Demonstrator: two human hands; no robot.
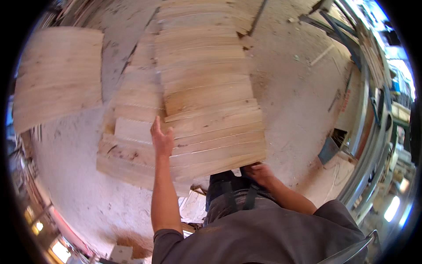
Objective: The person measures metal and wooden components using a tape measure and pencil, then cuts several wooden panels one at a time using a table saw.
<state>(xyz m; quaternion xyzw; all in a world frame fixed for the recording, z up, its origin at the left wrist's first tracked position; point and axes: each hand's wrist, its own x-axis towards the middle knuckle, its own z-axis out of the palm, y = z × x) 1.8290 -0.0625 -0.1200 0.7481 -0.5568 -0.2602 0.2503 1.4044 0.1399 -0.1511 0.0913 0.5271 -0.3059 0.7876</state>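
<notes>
Plank stack [211,110]: left hand [161,140] flat, fingers open on its side; right hand [260,172] gripping near edge; best squared evenly before shifting.

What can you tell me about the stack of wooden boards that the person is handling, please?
The stack of boards is pale, rough-sawn wood with visible grain. The flat planks overlap like steps, running away from the person. The near end seems lifted over the dusty floor. The left hand rests flat along its left edge, and the right hand grips under its near right corner. More boards lie beside and beneath it on the left.
</notes>
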